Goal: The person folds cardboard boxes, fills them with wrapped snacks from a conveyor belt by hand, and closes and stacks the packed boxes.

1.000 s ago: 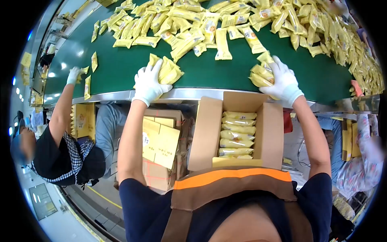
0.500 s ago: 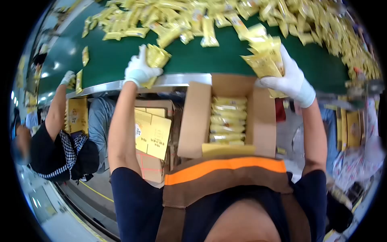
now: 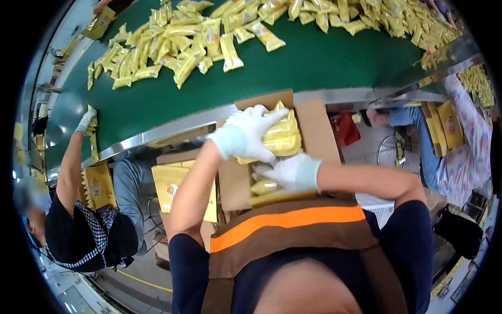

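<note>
A brown cardboard box (image 3: 316, 128) stands in front of me with its flaps folded out. Yellow sealed packets (image 3: 282, 145) lie stacked in its far part, up near the rim. My left hand (image 3: 248, 135), in a white glove, reaches over the box from the left, thumb and fingers spanning this stack and closed around its sides. My right hand (image 3: 293, 172), also gloved, is inside the near part of the box. Its fingers stretch left over a lower yellow packet (image 3: 264, 187); the fingertips are slightly blurred, and nothing shows gripped in them.
A green conveyor belt (image 3: 314, 68) with a metal edge runs beyond the box, bearing many loose yellow packets (image 3: 183, 42). Flat yellow cartons (image 3: 166, 183) lie on the left. A co-worker's gloved hand (image 3: 85, 121) touches packets at far left; another person sits at right.
Both hands have come from the belt to the box. The packets my hands held over the belt are no longer there, and packets now stand higher in the box. The view has shifted.
</note>
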The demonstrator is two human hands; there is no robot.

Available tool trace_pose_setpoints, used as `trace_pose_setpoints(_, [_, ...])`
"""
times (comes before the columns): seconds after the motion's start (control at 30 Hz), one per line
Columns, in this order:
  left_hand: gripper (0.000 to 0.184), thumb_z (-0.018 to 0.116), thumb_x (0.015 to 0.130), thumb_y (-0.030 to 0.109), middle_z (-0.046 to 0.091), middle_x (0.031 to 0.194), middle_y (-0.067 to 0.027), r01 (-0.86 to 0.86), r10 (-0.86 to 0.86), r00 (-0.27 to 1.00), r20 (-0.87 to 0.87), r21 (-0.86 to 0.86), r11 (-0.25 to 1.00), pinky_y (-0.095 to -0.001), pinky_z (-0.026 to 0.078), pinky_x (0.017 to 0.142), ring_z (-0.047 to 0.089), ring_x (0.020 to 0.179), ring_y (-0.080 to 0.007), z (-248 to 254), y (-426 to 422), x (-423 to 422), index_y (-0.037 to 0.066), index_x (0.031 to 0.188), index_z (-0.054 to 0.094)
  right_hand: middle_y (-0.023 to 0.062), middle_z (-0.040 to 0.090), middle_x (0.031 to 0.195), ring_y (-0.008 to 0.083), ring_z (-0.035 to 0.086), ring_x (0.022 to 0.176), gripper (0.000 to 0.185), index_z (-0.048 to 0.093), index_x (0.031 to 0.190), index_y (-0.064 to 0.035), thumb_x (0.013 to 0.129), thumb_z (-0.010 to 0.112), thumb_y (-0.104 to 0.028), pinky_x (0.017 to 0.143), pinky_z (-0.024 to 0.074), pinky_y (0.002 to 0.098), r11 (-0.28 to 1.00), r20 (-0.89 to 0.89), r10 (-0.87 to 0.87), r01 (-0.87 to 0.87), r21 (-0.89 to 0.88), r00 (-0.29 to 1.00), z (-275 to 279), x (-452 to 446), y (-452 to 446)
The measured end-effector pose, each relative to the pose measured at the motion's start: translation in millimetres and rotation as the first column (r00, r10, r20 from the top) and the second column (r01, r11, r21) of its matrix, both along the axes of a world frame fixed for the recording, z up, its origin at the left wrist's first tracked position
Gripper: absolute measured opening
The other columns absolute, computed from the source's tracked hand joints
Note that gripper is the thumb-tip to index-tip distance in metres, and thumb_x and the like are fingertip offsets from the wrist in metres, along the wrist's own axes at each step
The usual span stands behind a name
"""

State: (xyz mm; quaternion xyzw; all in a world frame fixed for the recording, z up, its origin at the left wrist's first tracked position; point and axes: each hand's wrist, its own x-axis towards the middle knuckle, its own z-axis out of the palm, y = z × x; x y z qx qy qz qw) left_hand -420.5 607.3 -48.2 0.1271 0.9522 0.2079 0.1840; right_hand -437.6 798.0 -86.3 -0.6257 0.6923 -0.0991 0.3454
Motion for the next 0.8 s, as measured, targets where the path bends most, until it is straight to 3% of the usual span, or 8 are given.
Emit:
trace_pose_setpoints(0.13, [0.096, 0.077, 0.055, 0.037, 0.054, 0.114, -0.0203, 0.073, -0.083, 0.996, -0.023, -0.298, 0.952, -0.0426, 0.044, 0.090, 0.055, 0.107, -0.0370, -17, 19, -12, 0.023, 0.145, 0.045, 0.0193, 0.056, 0.120, 0.0328, 0.057, 0.111, 0.081, 0.045, 0.139, -0.0096, 0.072, 0.076, -0.044, 0.089, 0.0483, 0.0441, 0.992, -0.219, 0.110, -0.121, -0.038, 0.969, 2, 13, 4])
trace_pose_setpoints(0.33, [0.094, 0.077, 0.055, 0.033, 0.053, 0.117, -0.0191, 0.044, -0.067, 0.995, -0.070, -0.285, 0.957, -0.0413, 0.040, 0.091, 0.052, 0.109, -0.0345, -47, 55, -24, 0.015, 0.142, 0.047, 0.0241, 0.043, 0.141, 0.0371, 0.044, 0.131, 0.081, 0.039, 0.146, -0.0099, 0.078, 0.071, -0.040, 0.101, 0.0425, 0.0459, 0.985, -0.324, 0.154, -0.171, -0.022, 0.933, -21, 15, 4])
trace_pose_setpoints(0.4, [0.090, 0.077, 0.067, 0.032, 0.047, 0.130, -0.0225, 0.010, -0.076, 0.961, -0.267, -0.240, 0.971, -0.0464, 0.036, 0.100, 0.046, 0.121, -0.0368, -83, 51, -6, 0.013, 0.146, 0.040, 0.0210, 0.046, 0.139, 0.0370, 0.047, 0.128, 0.061, 0.046, 0.139, -0.0079, 0.084, 0.063, -0.029, 0.105, 0.0386, 0.0470, 0.971, -0.077, 0.239, -0.240, -0.007, 0.968, -2, 0, 6])
trace_pose_setpoints(0.47, [0.085, 0.074, 0.073, 0.027, 0.043, 0.137, -0.0240, 0.016, -0.073, 0.942, -0.328, -0.171, 0.985, -0.0527, 0.030, 0.108, 0.042, 0.129, -0.0392, -114, 45, 5, 0.014, 0.149, 0.036, 0.0182, 0.053, 0.132, 0.0340, 0.052, 0.123, 0.048, 0.053, 0.130, -0.0058, 0.086, 0.060, -0.024, 0.099, 0.0448, 0.0449, 0.894, 0.123, 0.299, -0.233, -0.382, 0.946, 1, -19, 13])
trace_pose_setpoints(0.6, [0.080, 0.067, 0.081, 0.025, 0.037, 0.146, -0.0254, 0.094, -0.109, 0.994, -0.030, -0.323, 0.942, -0.0565, 0.027, 0.112, 0.036, 0.136, -0.0396, -90, 50, 3, 0.019, 0.152, 0.031, 0.0155, 0.066, 0.106, 0.0330, 0.061, 0.108, 0.032, 0.064, 0.116, -0.0085, 0.088, 0.056, -0.023, 0.094, 0.0483, 0.0434, 0.954, 0.186, 0.301, -0.298, -0.045, 0.935, -4, -33, 19])
trace_pose_setpoints(0.63, [0.070, 0.068, 0.079, 0.023, 0.036, 0.149, -0.0220, 0.085, -0.119, 0.990, -0.074, -0.353, 0.932, -0.0569, 0.028, 0.111, 0.035, 0.138, -0.0377, -77, 51, 4, 0.016, 0.144, 0.045, 0.0159, 0.067, 0.110, 0.0332, 0.063, 0.105, 0.035, 0.064, 0.122, -0.0121, 0.091, 0.055, -0.026, 0.093, 0.0488, 0.0431, 0.940, 0.276, 0.336, -0.337, -0.045, 0.900, -9, -46, 16])
trace_pose_setpoints(0.7, [0.058, 0.069, 0.075, 0.019, 0.043, 0.145, -0.0185, 0.082, -0.172, 0.891, -0.420, -0.224, 0.971, -0.0553, 0.033, 0.107, 0.040, 0.134, -0.0367, -64, 30, -4, 0.014, 0.131, 0.056, 0.0136, 0.065, 0.122, 0.0299, 0.060, 0.113, 0.038, 0.062, 0.127, -0.0088, 0.091, 0.061, -0.021, 0.098, 0.0471, 0.0377, 0.957, 0.561, 0.184, -0.277, 0.086, 0.807, 45, -88, -10])
trace_pose_setpoints(0.8, [0.035, 0.067, 0.072, 0.013, 0.056, 0.131, -0.0126, -0.242, 0.033, 0.700, -0.714, -0.193, 0.951, -0.0497, 0.041, 0.097, 0.050, 0.121, -0.0349, 4, -32, -26, 0.011, 0.107, 0.067, 0.0107, 0.067, 0.116, 0.0182, 0.062, 0.107, 0.034, 0.066, 0.117, -0.0010, 0.092, 0.064, -0.023, 0.095, 0.0481, 0.0322, 0.856, 0.626, -0.182, 0.436, -0.279, 0.758, 54, -161, -40])
